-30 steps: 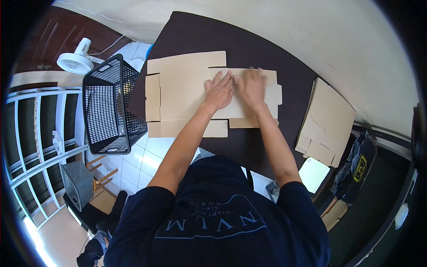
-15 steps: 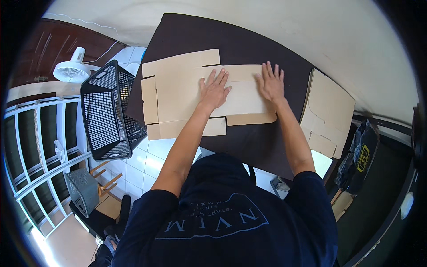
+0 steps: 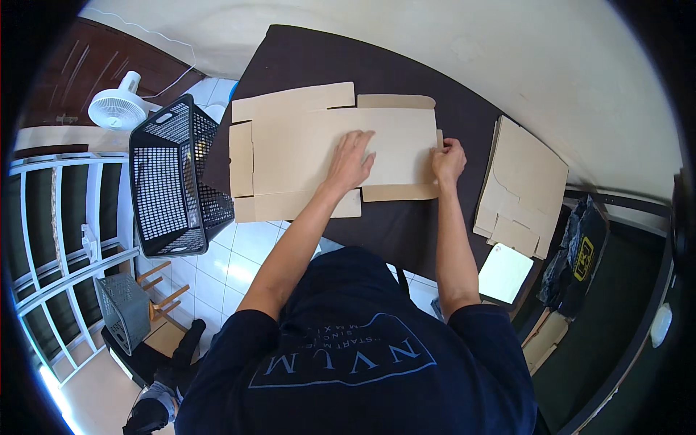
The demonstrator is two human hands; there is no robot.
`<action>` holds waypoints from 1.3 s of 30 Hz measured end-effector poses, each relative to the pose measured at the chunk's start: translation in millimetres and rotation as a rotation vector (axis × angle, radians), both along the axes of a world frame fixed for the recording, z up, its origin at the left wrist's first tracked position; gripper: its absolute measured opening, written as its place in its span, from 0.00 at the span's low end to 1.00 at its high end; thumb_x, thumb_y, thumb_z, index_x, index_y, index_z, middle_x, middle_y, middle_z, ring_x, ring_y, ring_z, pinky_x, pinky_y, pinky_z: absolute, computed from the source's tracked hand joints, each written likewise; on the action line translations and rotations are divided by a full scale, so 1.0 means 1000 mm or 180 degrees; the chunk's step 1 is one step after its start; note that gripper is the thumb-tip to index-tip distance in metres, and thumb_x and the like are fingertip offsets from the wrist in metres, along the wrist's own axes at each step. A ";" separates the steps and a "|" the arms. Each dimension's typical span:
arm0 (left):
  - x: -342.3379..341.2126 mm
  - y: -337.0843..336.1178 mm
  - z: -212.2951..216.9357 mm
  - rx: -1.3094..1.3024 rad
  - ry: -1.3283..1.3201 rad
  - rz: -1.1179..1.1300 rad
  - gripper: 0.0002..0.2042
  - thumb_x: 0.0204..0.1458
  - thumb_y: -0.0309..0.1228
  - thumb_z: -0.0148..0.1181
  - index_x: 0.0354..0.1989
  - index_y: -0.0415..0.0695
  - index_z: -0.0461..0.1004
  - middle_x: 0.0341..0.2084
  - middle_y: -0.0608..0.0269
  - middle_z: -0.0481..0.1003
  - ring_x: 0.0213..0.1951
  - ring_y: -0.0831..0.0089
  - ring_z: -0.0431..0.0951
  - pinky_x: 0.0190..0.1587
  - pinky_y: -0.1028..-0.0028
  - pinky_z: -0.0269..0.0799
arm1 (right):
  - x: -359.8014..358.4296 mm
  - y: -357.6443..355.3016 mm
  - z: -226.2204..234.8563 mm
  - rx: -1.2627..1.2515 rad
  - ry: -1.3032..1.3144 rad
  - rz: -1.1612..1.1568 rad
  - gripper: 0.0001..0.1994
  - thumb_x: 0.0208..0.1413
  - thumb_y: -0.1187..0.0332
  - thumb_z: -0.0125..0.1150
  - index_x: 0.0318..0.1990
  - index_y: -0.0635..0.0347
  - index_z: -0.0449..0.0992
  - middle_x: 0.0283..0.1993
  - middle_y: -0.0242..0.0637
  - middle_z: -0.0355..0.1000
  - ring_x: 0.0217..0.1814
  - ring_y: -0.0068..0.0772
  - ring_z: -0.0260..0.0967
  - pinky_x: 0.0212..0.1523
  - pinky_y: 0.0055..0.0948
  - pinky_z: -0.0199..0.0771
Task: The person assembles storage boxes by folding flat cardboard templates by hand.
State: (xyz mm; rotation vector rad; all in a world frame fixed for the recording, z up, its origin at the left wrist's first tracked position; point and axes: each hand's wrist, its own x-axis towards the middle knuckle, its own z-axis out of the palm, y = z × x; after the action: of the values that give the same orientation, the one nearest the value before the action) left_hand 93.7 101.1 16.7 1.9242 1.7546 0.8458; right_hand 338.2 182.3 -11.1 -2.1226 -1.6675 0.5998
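Note:
A flat, unfolded brown cardboard box [image 3: 290, 152] lies across the dark table, its side flaps spread out. My left hand [image 3: 351, 163] rests on the middle of the cardboard, fingers slightly bent and holding nothing. At the box's right end my right hand [image 3: 449, 161] is closed round a narrow end flap, which stands up a little between thumb and fingers. Part of that flap is hidden by the hand.
More flat cardboard sheets [image 3: 525, 174] lie at the table's right end, beside a pale tablet-like panel [image 3: 505, 274]. Left of the dark table [image 3: 319, 58] stands a black plastic basket [image 3: 165, 196], with a white fan [image 3: 116, 109] behind it. A person's leg [image 3: 187, 344] shows at lower left.
My right hand has gone from lying flat on the cardboard to gripping its right end flap. The far side flap now lies outward. My left hand's fingers have curled slightly.

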 end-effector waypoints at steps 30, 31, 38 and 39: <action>-0.193 -0.096 -0.005 0.0482 0.0754 0.2337 0.24 0.52 0.37 0.67 0.55 0.42 0.72 0.44 0.47 0.76 0.50 0.52 0.75 0.57 0.58 0.69 | -0.042 -0.014 0.014 -0.0259 -0.1552 0.1368 0.22 0.58 0.60 0.55 0.53 0.69 0.72 0.49 0.58 0.74 0.53 0.64 0.72 0.55 0.51 0.74; -0.200 -0.106 -0.002 -0.0295 0.1019 0.2829 0.29 0.50 0.41 0.68 0.58 0.41 0.69 0.46 0.46 0.75 0.51 0.49 0.74 0.58 0.57 0.68 | -0.042 -0.007 0.023 -0.0512 -0.1273 0.1117 0.23 0.55 0.60 0.58 0.52 0.68 0.72 0.50 0.59 0.75 0.54 0.63 0.72 0.55 0.51 0.73; -0.244 -0.149 -0.035 -0.1309 0.0680 0.2708 0.34 0.49 0.46 0.67 0.62 0.40 0.65 0.49 0.41 0.74 0.52 0.43 0.73 0.56 0.54 0.69 | -0.031 0.013 0.035 -0.0496 -0.0608 0.0210 0.20 0.50 0.64 0.63 0.50 0.63 0.76 0.51 0.55 0.76 0.55 0.57 0.74 0.57 0.47 0.74; -0.243 -0.149 -0.036 -0.1294 0.0641 0.2726 0.34 0.49 0.46 0.67 0.62 0.40 0.65 0.49 0.41 0.74 0.52 0.43 0.73 0.56 0.54 0.69 | -0.023 0.021 0.029 -0.0635 -0.0570 0.0141 0.19 0.49 0.65 0.62 0.50 0.60 0.77 0.51 0.52 0.77 0.54 0.56 0.75 0.57 0.46 0.74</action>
State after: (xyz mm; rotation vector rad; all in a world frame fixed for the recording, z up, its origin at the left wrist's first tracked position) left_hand -149.6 -47.8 -19.6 0.9926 2.6712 0.4685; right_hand 315.5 203.0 18.3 -2.3458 -1.8213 0.6288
